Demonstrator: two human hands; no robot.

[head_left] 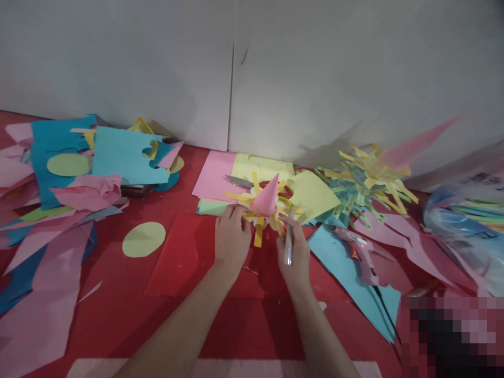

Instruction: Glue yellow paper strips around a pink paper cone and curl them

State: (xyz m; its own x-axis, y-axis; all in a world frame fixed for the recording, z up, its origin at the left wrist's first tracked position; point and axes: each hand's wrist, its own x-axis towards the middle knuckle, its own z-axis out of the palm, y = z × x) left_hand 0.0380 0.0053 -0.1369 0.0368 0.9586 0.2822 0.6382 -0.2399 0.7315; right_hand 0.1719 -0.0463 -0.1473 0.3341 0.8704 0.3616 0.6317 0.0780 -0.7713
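Note:
Between my hands is a paper craft with a pink paper cone (266, 198) standing on a pale yellow scalloped base with yellow paper strips (259, 234) sticking out around it. My left hand (232, 236) pinches the left edge of the base. A pale pen (289, 242) lies along my right hand (296, 257), held by the fingers, which are also at the base's right edge. Underneath, a red sheet (189, 257) lies on the red table. Right behind the craft rest scissors (239, 181), partly hidden.
A pink glue gun (364, 254) with a lit red light lies on a blue sheet (334, 257). A finished-looking paper piece with a long pink cone (419, 144) stands at the back right. Paper scraps (47, 289) cover the left; a yellow oval (144, 239) lies nearer. A white wall (157, 63) rises behind.

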